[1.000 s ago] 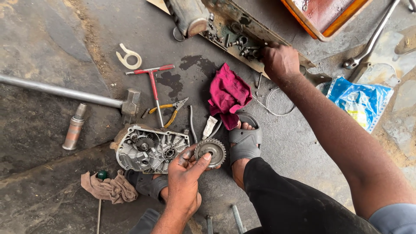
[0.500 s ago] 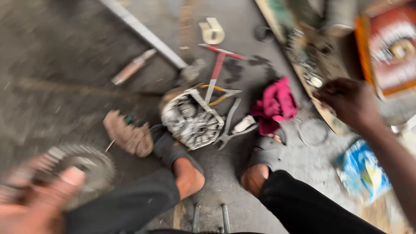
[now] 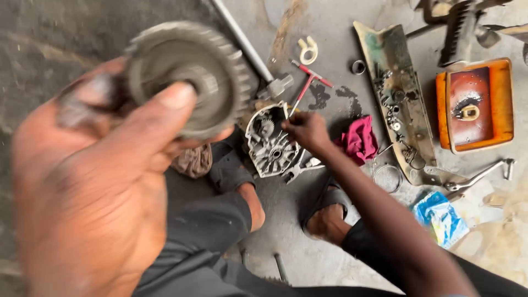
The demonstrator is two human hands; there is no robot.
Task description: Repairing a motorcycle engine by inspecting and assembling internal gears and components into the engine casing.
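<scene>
My left hand is raised close to the camera, blurred, and grips a round toothed metal gear between thumb and fingers. My right hand reaches down to the upper right edge of an open grey engine case on the floor, fingers curled at its rim; whether it holds anything is unclear. Pliers lie just below the case. A crimson rag lies right of my right hand. My sandalled feet rest below the case.
A red-handled T wrench and a long metal bar lie above the case. A dirty metal cover with small parts, an orange tray, a blue packet, a wire ring and a brown rag surround it.
My left hand lifted the gear from beside the case up close to the camera. My right hand came from the cover at the right down to the engine case.
</scene>
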